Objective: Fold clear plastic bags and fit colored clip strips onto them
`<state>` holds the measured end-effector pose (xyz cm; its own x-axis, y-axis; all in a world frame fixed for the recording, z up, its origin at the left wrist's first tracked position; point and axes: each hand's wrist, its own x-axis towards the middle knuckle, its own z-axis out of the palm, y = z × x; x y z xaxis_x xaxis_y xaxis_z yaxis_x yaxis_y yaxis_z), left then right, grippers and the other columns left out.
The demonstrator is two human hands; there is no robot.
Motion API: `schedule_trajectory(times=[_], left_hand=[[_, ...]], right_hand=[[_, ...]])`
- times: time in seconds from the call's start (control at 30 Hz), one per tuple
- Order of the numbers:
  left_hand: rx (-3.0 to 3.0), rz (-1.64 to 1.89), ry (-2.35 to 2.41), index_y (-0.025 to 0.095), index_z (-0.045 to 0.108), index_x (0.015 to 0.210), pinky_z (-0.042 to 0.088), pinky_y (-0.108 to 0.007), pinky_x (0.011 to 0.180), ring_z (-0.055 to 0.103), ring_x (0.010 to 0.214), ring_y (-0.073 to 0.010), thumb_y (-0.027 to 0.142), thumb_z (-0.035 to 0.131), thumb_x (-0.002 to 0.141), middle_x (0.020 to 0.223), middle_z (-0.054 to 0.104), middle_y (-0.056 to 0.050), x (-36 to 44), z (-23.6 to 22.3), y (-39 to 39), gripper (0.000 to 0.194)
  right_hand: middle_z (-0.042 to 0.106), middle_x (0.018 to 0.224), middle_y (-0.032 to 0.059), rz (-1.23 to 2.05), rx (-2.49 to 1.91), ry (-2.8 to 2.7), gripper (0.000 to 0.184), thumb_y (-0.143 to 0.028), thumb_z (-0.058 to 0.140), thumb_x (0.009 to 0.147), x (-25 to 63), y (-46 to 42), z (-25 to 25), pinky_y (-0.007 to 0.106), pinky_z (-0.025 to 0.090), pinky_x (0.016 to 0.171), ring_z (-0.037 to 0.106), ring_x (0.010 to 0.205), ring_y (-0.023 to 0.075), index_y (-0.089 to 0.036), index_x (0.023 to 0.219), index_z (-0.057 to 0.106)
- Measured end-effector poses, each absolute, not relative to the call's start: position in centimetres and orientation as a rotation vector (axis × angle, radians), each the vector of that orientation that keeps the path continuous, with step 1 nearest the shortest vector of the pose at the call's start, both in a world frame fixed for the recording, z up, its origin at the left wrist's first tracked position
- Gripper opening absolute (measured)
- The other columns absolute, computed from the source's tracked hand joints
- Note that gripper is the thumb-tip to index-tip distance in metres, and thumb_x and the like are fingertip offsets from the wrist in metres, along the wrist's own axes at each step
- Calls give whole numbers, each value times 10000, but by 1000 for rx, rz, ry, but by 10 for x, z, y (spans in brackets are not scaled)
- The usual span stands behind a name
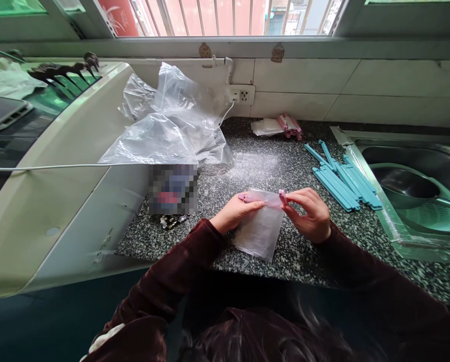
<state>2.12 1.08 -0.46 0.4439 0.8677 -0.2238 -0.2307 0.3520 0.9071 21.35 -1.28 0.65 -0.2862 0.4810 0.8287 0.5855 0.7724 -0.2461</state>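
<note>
Behind my fingers [306, 200], my soft, shiny sleeves [187, 256] are dark brown-red with little folds. A white patch [106, 338] shows far behind my left fingers [254, 205].

I'm scanning the view now, and I can't read any word, brand or number. Up left of the wall socket [242, 95], beyond the window, I've got a red surface [119, 17] carrying a pale leafy drawing and small marks beside it, too small for me to make out. Down left of the socket, on the tabletop [217, 188], there's a pixelated patch [173, 189], and whatever it covers is unreadable to me.
</note>
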Motion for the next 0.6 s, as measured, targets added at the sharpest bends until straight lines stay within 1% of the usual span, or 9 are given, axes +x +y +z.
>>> schedule_trajectory(times=[0.1, 0.23, 0.6], left_hand=[[970, 813, 811, 106, 679, 863, 429, -283, 766, 588, 743, -135, 331, 799, 594, 827, 682, -49, 21, -5, 10, 370], [988, 799, 792, 104, 682, 866, 441, -264, 750, 592, 728, -124, 341, 788, 619, 828, 686, -53, 20, -6, 10, 358], [1034, 759, 709, 98, 695, 928, 439, -282, 808, 624, 790, -154, 362, 781, 635, 889, 710, -84, 20, -7, 12, 404]], right_hand=[[686, 814, 46, -122, -827, -1975, 211, -152, 658, 772, 213, -13, 4, 327, 500, 640, 598, 702, 166, -216, 969, 617], [684, 812, 48, -127, -831, -2004, 192, -165, 660, 774, 213, -12, 2, 320, 501, 640, 593, 711, 165, -209, 958, 627], [677, 789, 58, -134, -839, -2059, 159, -167, 649, 782, 211, -11, -1, 313, 494, 633, 564, 697, 165, -190, 940, 640]])
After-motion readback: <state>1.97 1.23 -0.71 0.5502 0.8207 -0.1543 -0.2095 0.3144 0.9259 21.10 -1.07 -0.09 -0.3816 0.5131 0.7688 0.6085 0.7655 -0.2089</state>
